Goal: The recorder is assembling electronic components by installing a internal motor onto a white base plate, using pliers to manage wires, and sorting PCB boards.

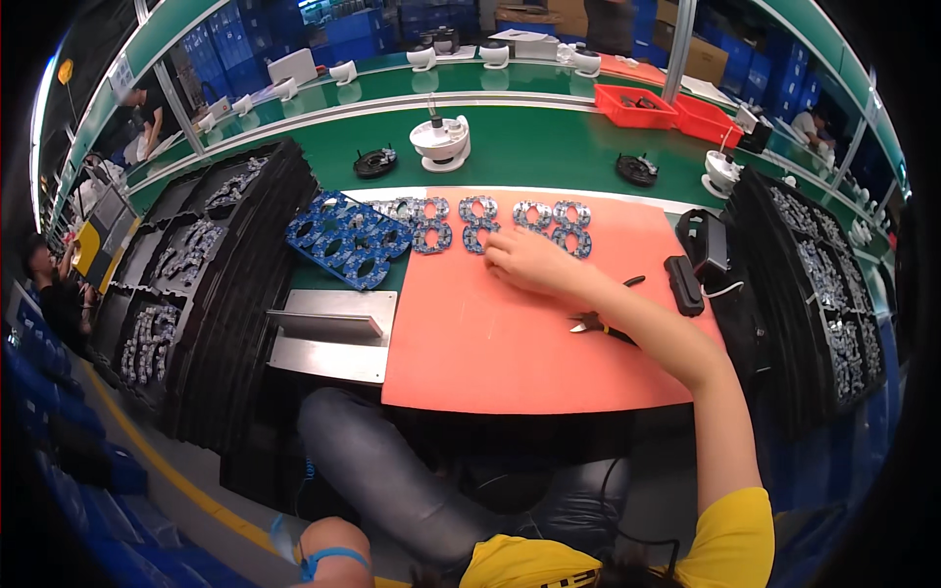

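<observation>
My right hand [529, 263] reaches over the orange mat [470, 343], fingers bent and closed at the lower edge of a ring-shaped circuit board [478, 210]. The fingertips are partly hidden. More ring-shaped boards lie in a row along the mat's far edge, such as a figure-eight pair [572, 214] on the right and another pair [431, 237] on the left. Just left of the mat lies a blue panel [343, 235] with ring-shaped cutouts. Low at the left, by my leg, my left hand [333, 537] shows with a blue band around the wrist; its fingers are not visible.
Cutting pliers [590, 322] and a black device [684, 285] lie on the mat. A metal plate with an upright fin [333, 358] sits left. Stacked black trays of boards stand left [221, 294] and right [789, 294]. White units [440, 145] and red bins [635, 106] are beyond.
</observation>
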`<control>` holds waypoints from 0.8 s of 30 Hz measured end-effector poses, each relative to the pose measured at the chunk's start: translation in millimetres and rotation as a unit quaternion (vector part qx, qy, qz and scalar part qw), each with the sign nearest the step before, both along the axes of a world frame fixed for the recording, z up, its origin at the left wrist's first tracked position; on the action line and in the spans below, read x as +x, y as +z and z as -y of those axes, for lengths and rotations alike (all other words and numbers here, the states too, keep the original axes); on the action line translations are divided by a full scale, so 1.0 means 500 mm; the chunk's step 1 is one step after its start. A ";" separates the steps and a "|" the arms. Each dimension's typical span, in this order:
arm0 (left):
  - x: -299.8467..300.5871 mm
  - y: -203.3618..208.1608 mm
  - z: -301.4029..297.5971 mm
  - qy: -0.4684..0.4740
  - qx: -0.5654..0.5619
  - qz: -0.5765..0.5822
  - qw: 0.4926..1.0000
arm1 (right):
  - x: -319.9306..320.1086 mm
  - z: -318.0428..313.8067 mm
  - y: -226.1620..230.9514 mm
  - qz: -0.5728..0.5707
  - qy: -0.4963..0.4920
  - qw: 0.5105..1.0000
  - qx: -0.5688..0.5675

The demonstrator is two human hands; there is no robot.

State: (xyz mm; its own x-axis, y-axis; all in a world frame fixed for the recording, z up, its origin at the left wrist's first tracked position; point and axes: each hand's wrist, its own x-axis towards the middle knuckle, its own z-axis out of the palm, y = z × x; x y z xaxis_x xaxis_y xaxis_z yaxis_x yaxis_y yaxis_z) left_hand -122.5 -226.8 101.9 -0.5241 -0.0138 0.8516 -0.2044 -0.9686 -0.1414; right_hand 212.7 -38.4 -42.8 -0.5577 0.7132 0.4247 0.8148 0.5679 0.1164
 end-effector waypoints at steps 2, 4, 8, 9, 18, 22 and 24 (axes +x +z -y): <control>-0.028 -0.042 0.030 0.027 0.013 -0.006 1.000 | -0.076 0.005 0.018 -0.110 0.050 0.987 -0.107; -0.023 -0.116 0.024 0.035 -0.142 -0.038 0.989 | -0.104 0.027 0.033 -0.142 0.050 0.979 -0.136; 0.034 -0.164 -0.157 0.069 -0.337 -0.535 0.771 | -0.100 0.045 0.041 -0.170 -0.041 0.962 -0.211; 0.051 -0.177 -0.184 0.089 -0.374 -0.571 0.725 | -0.110 0.036 0.045 -0.148 -0.055 0.962 -0.225; 0.146 -0.277 -0.354 0.230 -0.355 -0.683 0.595 | -0.063 0.008 0.079 -0.160 -0.015 0.959 -0.233; 0.158 -0.293 -0.377 0.181 -0.370 -0.664 0.624 | -0.033 0.000 0.045 -0.101 0.007 0.976 -0.193; 0.157 -0.292 -0.380 0.189 -0.369 -0.667 0.620 | -0.035 -0.002 0.044 -0.091 0.030 0.983 -0.158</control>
State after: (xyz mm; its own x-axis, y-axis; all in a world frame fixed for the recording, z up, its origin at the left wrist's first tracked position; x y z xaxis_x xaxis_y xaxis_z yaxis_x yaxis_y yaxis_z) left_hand -44.0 -36.8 -44.0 0.5741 0.7293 0.3722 0.5976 -0.6839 0.4184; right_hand 195.1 -37.3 -21.0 -0.5389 0.7933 0.2834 0.7692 0.6005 -0.2183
